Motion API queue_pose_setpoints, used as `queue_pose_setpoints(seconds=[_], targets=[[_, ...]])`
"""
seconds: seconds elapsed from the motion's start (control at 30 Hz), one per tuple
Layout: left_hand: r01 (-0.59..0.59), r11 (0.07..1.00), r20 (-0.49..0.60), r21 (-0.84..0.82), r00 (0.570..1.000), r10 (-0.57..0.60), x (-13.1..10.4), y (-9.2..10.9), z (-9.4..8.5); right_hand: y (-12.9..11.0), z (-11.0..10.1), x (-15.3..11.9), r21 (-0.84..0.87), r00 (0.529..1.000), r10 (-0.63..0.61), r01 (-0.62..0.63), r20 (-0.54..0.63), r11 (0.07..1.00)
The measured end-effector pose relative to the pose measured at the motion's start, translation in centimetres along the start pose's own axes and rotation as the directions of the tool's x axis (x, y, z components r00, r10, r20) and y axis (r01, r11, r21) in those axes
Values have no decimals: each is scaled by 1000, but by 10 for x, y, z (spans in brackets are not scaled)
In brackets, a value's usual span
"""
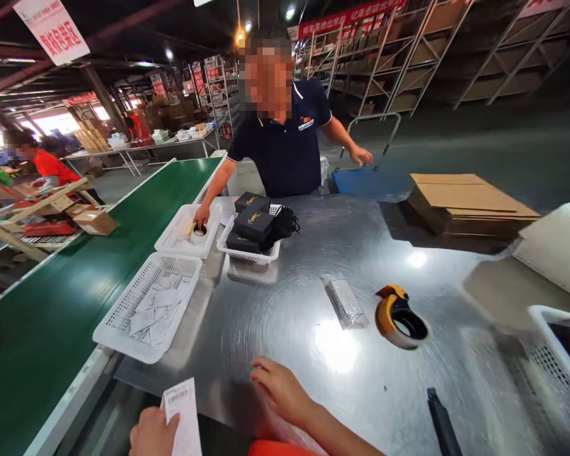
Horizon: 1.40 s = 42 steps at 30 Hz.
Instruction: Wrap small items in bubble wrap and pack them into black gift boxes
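My left hand [152,432] is closed on a white paper slip [183,415] printed with a barcode, at the table's near edge. My right hand [281,387] reaches in from the lower right, fingers loosely bent and slightly apart, with nothing visible in them. Something clear, like plastic film [289,430], shows under that wrist. Ahead of it on the metal table [275,304] lies a flat item in clear wrap [344,301]. Beside that item is a yellow and black tape dispenser [399,320]. A black object with a narrow end [441,421] lies at lower right.
A white basket [147,310] holds paper slips. Across the table a co-worker [285,139] touches a tape roll [198,234] in another white basket [171,237]. Black boxes [254,223] fill a third. Flat cardboard [470,202] is stacked right. A green conveyor [99,266] runs along the left.
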<state>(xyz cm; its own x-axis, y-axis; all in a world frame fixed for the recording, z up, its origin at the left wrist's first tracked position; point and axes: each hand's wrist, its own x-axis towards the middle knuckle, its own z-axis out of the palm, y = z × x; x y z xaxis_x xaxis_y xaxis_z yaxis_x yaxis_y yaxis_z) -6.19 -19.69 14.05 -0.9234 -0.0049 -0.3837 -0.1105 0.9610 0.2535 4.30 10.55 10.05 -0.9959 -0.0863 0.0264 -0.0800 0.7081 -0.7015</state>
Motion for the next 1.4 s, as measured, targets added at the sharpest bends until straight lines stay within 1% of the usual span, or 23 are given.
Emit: queue_pose_setpoints(seconds=[0.03,0.07,0.1,0.13,0.17,0.2,0.23,0.3,0.33,0.37,0.43,0.5,0.57,0.63,0.7,0.83,0.9,0.97,1.03,1.1,1.2,1.4], targets=[[-30,988,-11,-151,1000,29,-5,16,-7,-4,-4,-5,48,1000,-1,2,-22,999],[-63,944,-25,-323,998,58,-11,33,-13,-9,-9,-10,105,999,-1,6,-49,994],[-106,875,-41,-473,994,98,-19,52,-18,-14,-15,-14,177,997,4,10,-81,984],[-150,800,-56,-581,988,144,-27,71,-22,-20,-21,-18,263,993,19,13,-118,965],[-189,737,-57,-649,978,200,-36,90,-24,-25,-29,-20,364,986,46,15,-158,931],[-222,680,-63,-699,966,251,-44,109,-25,-30,-37,-22,476,978,86,15,-190,879],[-242,628,-65,-740,954,292,-52,126,-25,-33,-45,-23,589,970,133,13,-204,808],[-272,525,-80,-806,930,357,-66,158,-23,-38,-62,-23,764,963,196,17,-187,645],[-284,471,-96,-835,918,385,-72,171,-22,-38,-69,-24,812,964,203,20,-169,583],[-293,415,-110,-861,905,411,-76,183,-20,-38,-75,-25,837,968,200,19,-153,546],[-285,313,-122,-906,884,452,-82,203,-19,-36,-84,-29,846,972,190,16,-138,532],[-237,230,-104,-944,876,472,-85,219,-21,-35,-86,-34,859,972,191,19,-136,512],[-169,162,-72,-972,875,479,-87,233,-27,-36,-86,-39,889,971,191,44,-146,456],[-116,99,-55,-988,876,479,-88,246,-35,-40,-86,-42,909,966,200,69,-164,412],[-109,56,-69,-993,873,483,-88,256,-44,-45,-88,-45,918,964,215,64,-159,393],[-197,47,-146,-979,848,509,-90,270,-58,-49,-91,-47,934,975,198,28,-105,355],[-237,48,-178,-970,835,521,-90,273,-61,-47,-89,-47,914,971,194,51,-140,402],[-274,36,-211,-961,814,541,-90,275,-63,-44,-86,-46,864,956,209,76,-204,497],[-309,33,-237,-950,788,568,-89,276,-65,-40,-85,-46,805,942,223,74,-250,589],[-338,48,-251,-940,778,576,-88,276,-66,-36,-85,-47,763,938,224,60,-263,643],[-353,88,-243,-932,784,571,-88,276,-66,-34,-87,-50,740,934,243,31,-260,672],[-333,105,-211,-937,781,588,-94,275,-61,-34,-82,-55,767,928,281,9,-246,642]])
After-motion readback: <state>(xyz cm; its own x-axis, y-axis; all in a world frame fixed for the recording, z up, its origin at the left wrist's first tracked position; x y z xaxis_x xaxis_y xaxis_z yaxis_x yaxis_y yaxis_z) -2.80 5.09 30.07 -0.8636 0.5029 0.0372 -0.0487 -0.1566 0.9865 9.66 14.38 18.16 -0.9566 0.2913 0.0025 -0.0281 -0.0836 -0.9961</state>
